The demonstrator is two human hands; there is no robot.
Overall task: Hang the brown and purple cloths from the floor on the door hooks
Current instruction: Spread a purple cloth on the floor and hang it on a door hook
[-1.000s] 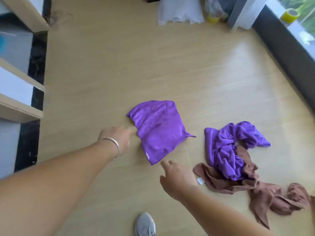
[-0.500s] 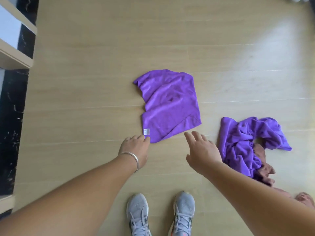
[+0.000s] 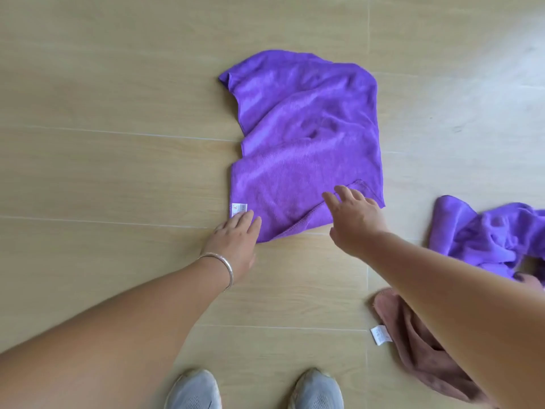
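A purple cloth (image 3: 306, 137) lies roughly flat on the wooden floor, with a white label at its near left corner. My left hand (image 3: 236, 240), wearing a silver bangle, reaches that corner with straight fingers that touch the cloth's edge beside the label. My right hand (image 3: 354, 219) is spread open over the cloth's near right edge, fingers extended. A second, crumpled purple cloth (image 3: 483, 237) lies at the right, partly on a brown cloth (image 3: 413, 340) with a white tag; my right forearm hides much of the brown one. No door hooks are in view.
Bare pale wooden floorboards (image 3: 103, 157) surround the cloths. My two grey shoes (image 3: 194, 391) stand at the bottom edge, just behind my hands.
The view has dropped and closed in on the flat purple cloth. Both hands have moved forward: the left now touches the labelled corner, the right is over the near right edge.
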